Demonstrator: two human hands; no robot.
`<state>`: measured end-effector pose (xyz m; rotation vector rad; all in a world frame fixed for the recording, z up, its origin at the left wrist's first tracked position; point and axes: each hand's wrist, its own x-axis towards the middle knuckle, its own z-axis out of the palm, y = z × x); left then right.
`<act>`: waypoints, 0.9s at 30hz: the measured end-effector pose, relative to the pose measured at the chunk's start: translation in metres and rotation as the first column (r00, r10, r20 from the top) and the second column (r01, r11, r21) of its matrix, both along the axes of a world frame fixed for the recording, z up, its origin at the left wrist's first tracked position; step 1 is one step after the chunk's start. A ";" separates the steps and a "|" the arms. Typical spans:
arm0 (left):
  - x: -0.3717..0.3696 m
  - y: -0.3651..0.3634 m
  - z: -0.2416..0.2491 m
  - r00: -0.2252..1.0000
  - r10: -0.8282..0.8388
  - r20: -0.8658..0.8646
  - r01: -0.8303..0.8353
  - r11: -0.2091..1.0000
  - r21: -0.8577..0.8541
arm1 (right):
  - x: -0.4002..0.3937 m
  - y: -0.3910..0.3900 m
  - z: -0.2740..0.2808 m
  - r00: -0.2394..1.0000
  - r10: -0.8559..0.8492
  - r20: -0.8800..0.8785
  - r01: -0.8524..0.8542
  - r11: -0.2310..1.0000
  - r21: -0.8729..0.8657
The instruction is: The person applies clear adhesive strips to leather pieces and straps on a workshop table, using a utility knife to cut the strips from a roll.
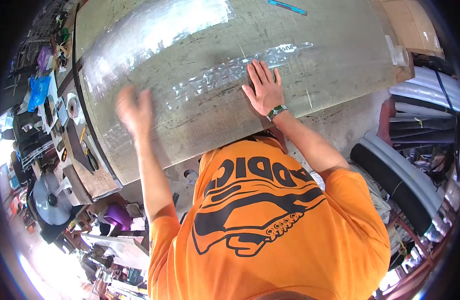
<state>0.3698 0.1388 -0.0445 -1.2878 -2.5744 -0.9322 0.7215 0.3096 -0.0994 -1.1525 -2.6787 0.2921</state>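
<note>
My right hand lies flat on the table, palm down, with its fingers spread. Its fingertips rest at the edge of a shiny, wrinkled clear plastic strip. A patterned green band is around that wrist. My left hand is blurred by motion over the table's left part. Its thumb stands apart from the fingers, and nothing shows in it. Beyond both hands, a glossy sheet that looks like clear plastic reflects bright light. The worn grey-green table top is under everything.
A blue cutter knife lies at the table's far side. Pliers and a tape roll are on the left side bench. Several grey and black rolls are stacked at the right. A cardboard piece is at the far right corner.
</note>
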 end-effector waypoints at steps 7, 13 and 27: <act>0.108 0.165 -0.001 0.644 -0.686 0.340 0.765 0.562 -0.315 | 0.000 0.002 0.002 1.000 0.020 -0.008 -0.020 0.999 -0.025; 0.097 0.181 -0.006 0.592 -0.724 0.353 0.785 0.418 -0.458 | 0.001 0.004 0.004 0.999 0.016 -0.046 -0.019 0.999 -0.049; 0.110 0.197 0.022 0.659 -0.574 0.485 0.743 0.397 -0.539 | 0.024 0.286 -0.009 0.941 -0.245 -0.232 0.297 0.928 0.225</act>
